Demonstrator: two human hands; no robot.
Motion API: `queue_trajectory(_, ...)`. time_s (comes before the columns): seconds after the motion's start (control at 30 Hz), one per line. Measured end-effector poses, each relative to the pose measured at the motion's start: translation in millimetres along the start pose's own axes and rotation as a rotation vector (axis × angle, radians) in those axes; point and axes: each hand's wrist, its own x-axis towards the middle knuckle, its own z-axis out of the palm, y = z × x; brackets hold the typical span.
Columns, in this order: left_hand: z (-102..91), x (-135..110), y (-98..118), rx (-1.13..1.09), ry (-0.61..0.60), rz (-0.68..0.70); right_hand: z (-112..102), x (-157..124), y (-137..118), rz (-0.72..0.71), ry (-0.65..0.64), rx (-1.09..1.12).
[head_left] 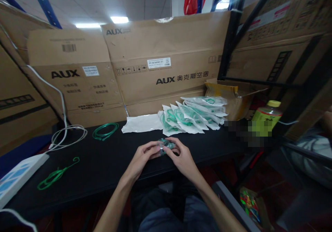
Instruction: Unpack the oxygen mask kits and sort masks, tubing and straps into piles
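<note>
A small clear-green plastic mask (166, 144) with a shiny metal strip is held over the front of the black table. My left hand (147, 151) grips its left side, fingers closed round the edge. On the other side my right hand (180, 154) holds it, the thumb pressed on the front near the metal strip. Just behind the hands lie several white-and-clear pouches (185, 118) with green tubing inside, fanned out in a row. A flat white pouch (141, 123) rests at their left end. Farther left are a coiled green tube (105, 131) and a green elastic strap (55, 176).
A white power strip (22, 176) and a looped white cable (68, 137) lie at the left. Cardboard panels (166, 66) stand behind the table (114, 163). An open cardboard box (233, 102) and a yellow-capped bottle (267, 118) are at the right.
</note>
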Motion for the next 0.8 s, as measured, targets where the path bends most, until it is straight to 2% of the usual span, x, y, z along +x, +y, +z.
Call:
queue_trajectory(0.33, -0.7, 2, -7, 0.027, -0.012, 0.028, 1, -2, 1, -0.054, 0.020, -0.150)
queue_trajectory(0.57, -0.7, 3, -9, 0.136, -0.004, 0.053, 1, -2, 2, -0.078, 0.050, -0.229)
queue_trajectory(0.8, 1.2, 7, -12, 0.171, 0.143, 0.164, 2, -3, -4, -0.080, 0.078, -0.261)
